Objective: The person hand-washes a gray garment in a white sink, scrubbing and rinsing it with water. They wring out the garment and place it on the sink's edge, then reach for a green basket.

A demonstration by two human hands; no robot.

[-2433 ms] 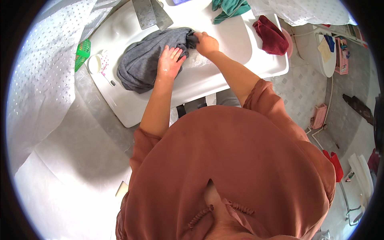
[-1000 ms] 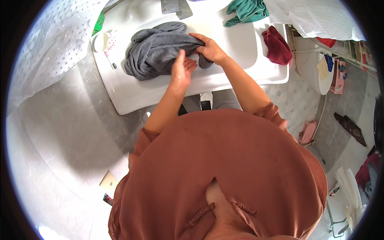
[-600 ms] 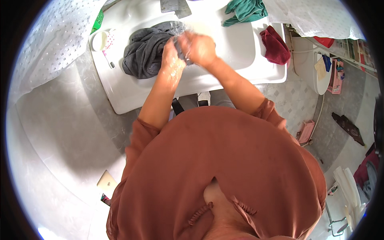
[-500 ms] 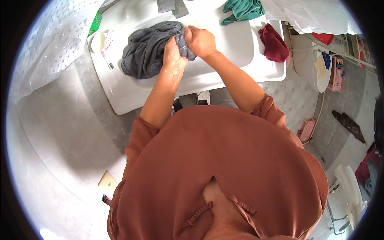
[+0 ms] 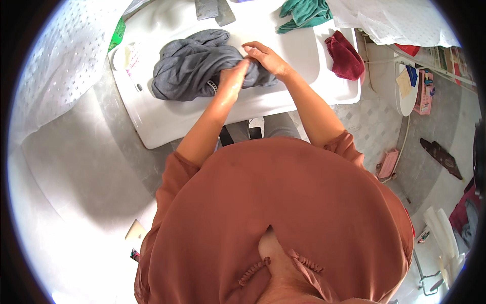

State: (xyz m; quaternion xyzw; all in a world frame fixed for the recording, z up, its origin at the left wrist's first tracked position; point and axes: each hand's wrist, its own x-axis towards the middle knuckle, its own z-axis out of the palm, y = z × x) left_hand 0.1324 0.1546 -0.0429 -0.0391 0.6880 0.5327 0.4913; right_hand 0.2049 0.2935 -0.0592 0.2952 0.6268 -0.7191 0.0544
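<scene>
A bunched grey garment (image 5: 185, 68) lies in the white washbasin (image 5: 144, 119), its folds heaped to the left of my hands. A small pale patterned strip shows on it beside my left wrist. My left hand (image 5: 234, 77) is closed on the cloth, with its fingertips partly hidden in the folds. Just to the right, my right hand (image 5: 269, 60) curls over the garment's right part, its fingers pointing left toward my left hand. Some of the grey cloth spreads below the right palm. My left forearm looks wet.
Along the basin's right side lie a teal cloth (image 5: 306, 14) and a dark red cloth (image 5: 345, 54). A white cup (image 5: 121, 57) stands at the left rim near a green object (image 5: 117, 34). Sheer white curtains (image 5: 66, 55) hang at both sides. Pink baskets (image 5: 426, 96) stand farther right.
My right hand has shifted right and slightly down, and its fingers have loosened from a fist. My left hand has moved right and down. The garment now stretches farther right.
</scene>
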